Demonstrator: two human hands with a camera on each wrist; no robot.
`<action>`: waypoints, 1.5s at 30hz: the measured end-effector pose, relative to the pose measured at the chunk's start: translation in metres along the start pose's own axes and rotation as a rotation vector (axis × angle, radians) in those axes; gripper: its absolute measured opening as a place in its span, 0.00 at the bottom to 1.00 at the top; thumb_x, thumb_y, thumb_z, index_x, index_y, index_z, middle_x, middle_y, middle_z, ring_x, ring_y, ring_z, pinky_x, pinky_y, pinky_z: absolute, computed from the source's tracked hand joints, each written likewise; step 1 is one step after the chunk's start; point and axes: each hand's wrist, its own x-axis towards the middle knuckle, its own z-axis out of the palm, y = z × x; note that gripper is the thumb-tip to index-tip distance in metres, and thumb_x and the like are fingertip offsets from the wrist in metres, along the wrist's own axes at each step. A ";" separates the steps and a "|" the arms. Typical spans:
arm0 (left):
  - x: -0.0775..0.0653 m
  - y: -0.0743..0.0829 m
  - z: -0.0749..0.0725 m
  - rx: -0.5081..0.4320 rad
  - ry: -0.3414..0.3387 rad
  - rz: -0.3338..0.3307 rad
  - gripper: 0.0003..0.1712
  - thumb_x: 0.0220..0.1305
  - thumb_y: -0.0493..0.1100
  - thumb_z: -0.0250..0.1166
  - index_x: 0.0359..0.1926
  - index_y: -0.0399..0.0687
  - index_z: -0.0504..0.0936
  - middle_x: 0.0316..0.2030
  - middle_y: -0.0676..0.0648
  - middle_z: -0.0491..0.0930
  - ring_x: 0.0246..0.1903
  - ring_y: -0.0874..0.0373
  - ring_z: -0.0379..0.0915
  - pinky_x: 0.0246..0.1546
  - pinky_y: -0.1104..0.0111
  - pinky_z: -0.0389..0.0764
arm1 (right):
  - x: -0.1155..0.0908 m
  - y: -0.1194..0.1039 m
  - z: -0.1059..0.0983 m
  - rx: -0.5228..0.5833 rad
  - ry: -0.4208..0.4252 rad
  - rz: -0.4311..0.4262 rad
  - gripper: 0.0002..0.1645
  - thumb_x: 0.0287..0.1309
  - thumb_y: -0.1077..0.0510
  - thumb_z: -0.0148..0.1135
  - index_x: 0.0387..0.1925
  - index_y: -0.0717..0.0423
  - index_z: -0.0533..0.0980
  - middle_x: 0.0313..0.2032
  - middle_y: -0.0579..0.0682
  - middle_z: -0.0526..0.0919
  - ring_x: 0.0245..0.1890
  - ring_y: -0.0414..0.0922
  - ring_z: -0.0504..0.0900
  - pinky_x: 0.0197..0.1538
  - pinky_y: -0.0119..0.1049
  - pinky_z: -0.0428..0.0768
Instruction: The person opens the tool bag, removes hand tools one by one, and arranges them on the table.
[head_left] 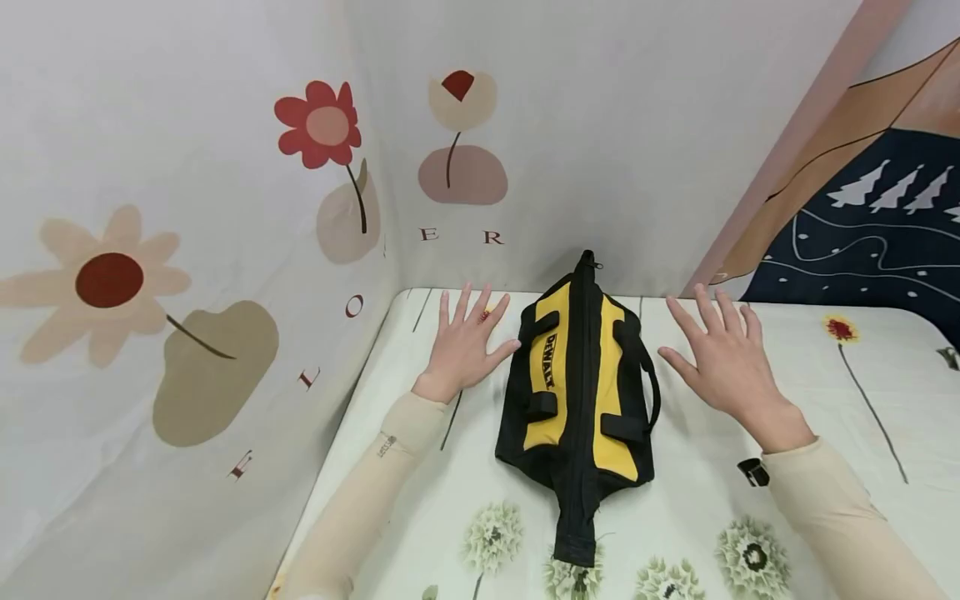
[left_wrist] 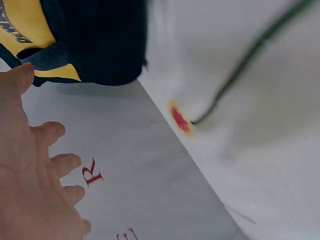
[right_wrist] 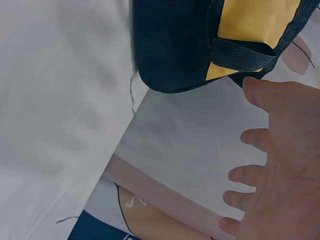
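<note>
Flanking a black-and-yellow bag near the desk's far edge, left hand and right hand have fingers spread.

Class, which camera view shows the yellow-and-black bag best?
The head view: the whole bag shows there, DEWALT lettering included. The left wrist view crops it, cutting off the lettering; the right wrist view crops it too, showing a strap loop but no lettering.

The left arm and right arm reach from the near side toward the far side, the left hand and right hand well apart, fingers straight and spread, thumbs pointing inward.
</note>
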 end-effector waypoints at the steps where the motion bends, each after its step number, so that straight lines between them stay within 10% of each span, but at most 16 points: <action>1: 0.005 0.002 0.000 -0.026 0.003 0.008 0.46 0.84 0.69 0.54 0.91 0.57 0.55 0.89 0.41 0.50 0.88 0.36 0.35 0.83 0.35 0.30 | 0.001 0.000 -0.001 0.006 0.012 -0.003 0.46 0.71 0.47 0.73 0.83 0.58 0.67 0.80 0.75 0.61 0.77 0.77 0.61 0.74 0.79 0.55; 10: 0.046 0.026 0.008 -0.300 0.157 0.114 0.38 0.88 0.59 0.53 0.89 0.52 0.62 0.86 0.40 0.60 0.86 0.42 0.50 0.85 0.39 0.39 | 0.037 -0.013 0.002 0.128 0.137 -0.037 0.35 0.75 0.54 0.71 0.77 0.60 0.74 0.70 0.69 0.78 0.66 0.72 0.77 0.66 0.72 0.68; 22: 0.085 0.053 0.014 -0.431 0.277 0.184 0.32 0.88 0.51 0.56 0.85 0.48 0.68 0.78 0.42 0.73 0.77 0.45 0.68 0.84 0.48 0.56 | 0.091 -0.024 0.020 0.320 0.337 -0.109 0.28 0.68 0.66 0.75 0.68 0.61 0.83 0.57 0.65 0.89 0.53 0.65 0.86 0.59 0.67 0.72; 33: 0.094 0.052 0.034 -0.765 0.209 0.010 0.31 0.90 0.49 0.54 0.85 0.46 0.67 0.72 0.39 0.79 0.72 0.44 0.74 0.76 0.50 0.71 | 0.125 -0.022 0.040 0.393 0.303 -0.213 0.28 0.63 0.73 0.77 0.64 0.63 0.85 0.56 0.65 0.90 0.55 0.65 0.86 0.63 0.66 0.78; 45: 0.097 0.049 0.046 -1.066 0.157 -0.111 0.29 0.91 0.46 0.53 0.85 0.50 0.67 0.65 0.41 0.85 0.65 0.46 0.80 0.71 0.53 0.76 | 0.130 -0.025 0.051 0.453 0.307 -0.207 0.25 0.65 0.74 0.73 0.63 0.61 0.87 0.52 0.63 0.91 0.36 0.59 0.90 0.37 0.56 0.87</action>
